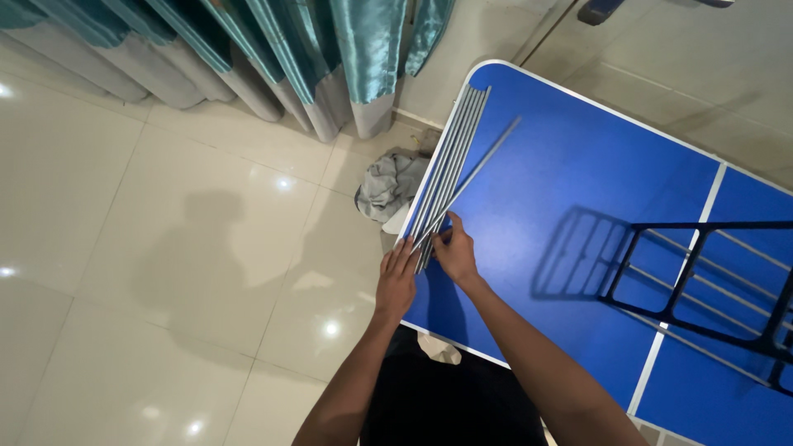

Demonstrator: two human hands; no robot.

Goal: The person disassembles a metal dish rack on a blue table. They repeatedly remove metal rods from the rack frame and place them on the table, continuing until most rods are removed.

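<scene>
Head view. A bundle of thin grey metal rods lies along the left edge of the blue bench. The left hand rests flat, grip released, against the rods' near ends. The right hand pinches one rod, which angles away from the bundle. A black metal rack stands at right; a grey cloth lies on the floor.

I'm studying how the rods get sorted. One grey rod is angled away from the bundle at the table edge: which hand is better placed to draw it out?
Probably the right hand: its fingers already pinch the angled rod at its near end. The left hand lies flat against the bundle, steadying it.
</scene>
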